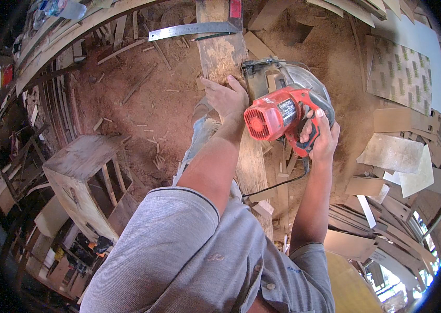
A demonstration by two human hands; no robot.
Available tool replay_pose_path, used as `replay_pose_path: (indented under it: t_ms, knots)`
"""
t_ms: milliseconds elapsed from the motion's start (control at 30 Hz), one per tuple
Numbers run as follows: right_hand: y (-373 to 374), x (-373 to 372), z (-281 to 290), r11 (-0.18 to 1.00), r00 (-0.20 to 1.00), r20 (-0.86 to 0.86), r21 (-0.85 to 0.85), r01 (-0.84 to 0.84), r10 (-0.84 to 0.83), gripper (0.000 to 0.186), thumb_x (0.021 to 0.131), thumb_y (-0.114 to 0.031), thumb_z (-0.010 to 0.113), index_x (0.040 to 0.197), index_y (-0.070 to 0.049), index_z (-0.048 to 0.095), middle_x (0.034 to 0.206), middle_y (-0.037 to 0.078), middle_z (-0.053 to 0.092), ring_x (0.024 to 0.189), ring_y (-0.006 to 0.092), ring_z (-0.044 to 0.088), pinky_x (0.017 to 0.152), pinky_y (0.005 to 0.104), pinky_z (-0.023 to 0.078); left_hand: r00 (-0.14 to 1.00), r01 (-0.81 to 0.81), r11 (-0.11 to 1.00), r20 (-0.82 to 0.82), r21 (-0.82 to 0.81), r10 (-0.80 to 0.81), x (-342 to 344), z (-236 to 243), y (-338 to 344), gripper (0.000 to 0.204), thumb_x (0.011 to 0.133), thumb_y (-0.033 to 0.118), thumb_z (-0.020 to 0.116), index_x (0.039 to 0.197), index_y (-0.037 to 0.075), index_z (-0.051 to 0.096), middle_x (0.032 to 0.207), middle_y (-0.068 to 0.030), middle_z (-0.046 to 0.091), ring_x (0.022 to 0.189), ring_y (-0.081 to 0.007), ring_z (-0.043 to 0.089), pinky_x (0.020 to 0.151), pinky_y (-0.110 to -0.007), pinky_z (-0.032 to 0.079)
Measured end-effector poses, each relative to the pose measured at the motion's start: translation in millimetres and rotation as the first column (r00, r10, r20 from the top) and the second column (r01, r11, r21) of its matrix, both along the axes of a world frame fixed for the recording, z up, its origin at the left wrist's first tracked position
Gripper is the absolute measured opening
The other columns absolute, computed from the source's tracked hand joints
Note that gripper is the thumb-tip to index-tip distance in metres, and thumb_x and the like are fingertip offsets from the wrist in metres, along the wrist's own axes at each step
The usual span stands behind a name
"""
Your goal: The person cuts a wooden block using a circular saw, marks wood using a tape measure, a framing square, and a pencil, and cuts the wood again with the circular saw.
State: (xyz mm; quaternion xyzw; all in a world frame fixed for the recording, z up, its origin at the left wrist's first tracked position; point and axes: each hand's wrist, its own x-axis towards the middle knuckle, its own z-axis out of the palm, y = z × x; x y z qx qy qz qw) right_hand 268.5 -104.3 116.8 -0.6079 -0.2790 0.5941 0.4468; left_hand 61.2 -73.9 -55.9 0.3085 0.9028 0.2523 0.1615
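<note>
My right hand is wrapped around the rear handle of a red and black circular saw. The saw's base plate lies along the right edge of a long wooden board, and its blade is hidden. On the board, just left of the saw, rests my left hand with fingers stretched out and thumb apart. Farther up, a metal try square with a dark and red stock lies across the board. A thin dark pencil is beside its blade.
A black cord trails from the saw across the board. At the lower left stands an open wooden box frame. Sawdust and offcuts cover the floor. Panel scraps are piled on the right, with long planks at the upper left.
</note>
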Motion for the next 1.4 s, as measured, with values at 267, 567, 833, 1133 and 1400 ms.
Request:
replay_pose_path:
  t_ms: [267,567,833,1133,1400]
  knots:
    - [-0.6,1.2,-1.9,1.000,1.000,0.013,0.014,-0.002,0.001,0.029,0.107,-0.028,0.064,0.100,0.000,0.069,0.061,0.004,0.057,0.047,0.0129,0.053,0.045,0.0302,0.045,1.000,0.010,1.000,-0.009,0.002,-0.010,1.2,-2.9,-4.5,0.094,0.101,0.041,0.057,0.161,-0.018,0.016,0.131,-0.0368,0.056,0.120,-0.0491,0.057,0.109,-0.055,0.042]
    - [0.7,2.2,-2.4,0.999,0.999,0.027,0.035,-0.026,0.025,0.030,0.108,-0.028,0.062,0.100,0.000,0.069,0.060,0.004,0.057,0.046,0.0132,0.053,0.046,0.0300,0.044,1.000,0.003,1.000,0.004,-0.026,-0.003,3.4,2.4,-6.7,0.093,0.102,0.041,0.057,0.161,-0.018,0.017,0.132,-0.0369,0.055,0.119,-0.0482,0.057,0.109,-0.054,0.042]
    - [1.5,0.7,-0.1,0.999,0.999,0.028,0.024,-0.027,0.026,0.029,0.108,-0.027,0.062,0.100,0.000,0.069,0.061,0.004,0.056,0.047,0.0131,0.053,0.046,0.0305,0.045,1.000,-0.001,0.999,-0.012,-0.054,0.000,5.0,-2.7,-11.6,0.093,0.102,0.041,0.057,0.161,-0.017,0.017,0.129,-0.0349,0.057,0.118,-0.0472,0.057,0.107,-0.053,0.044]
    - [2.8,3.6,-0.8,0.998,0.999,0.010,0.033,-0.048,0.048,0.029,0.107,-0.027,0.064,0.099,-0.001,0.069,0.061,0.003,0.057,0.047,0.0125,0.054,0.046,0.0300,0.045,1.000,0.003,0.998,-0.022,-0.065,-0.004,8.5,-4.9,-16.9,0.095,0.101,0.043,0.058,0.162,-0.017,0.017,0.130,-0.0346,0.057,0.119,-0.0471,0.058,0.106,-0.053,0.045]
    - [3.7,5.4,-0.8,0.998,0.998,0.006,0.023,-0.062,0.062,0.030,0.107,-0.029,0.064,0.099,-0.001,0.069,0.061,0.003,0.057,0.047,0.0121,0.054,0.045,0.0296,0.045,1.000,-0.011,0.996,-0.018,-0.092,0.010,12.7,-5.8,-23.6,0.095,0.102,0.045,0.058,0.162,-0.016,0.017,0.134,-0.0344,0.056,0.124,-0.0464,0.057,0.110,-0.054,0.043]
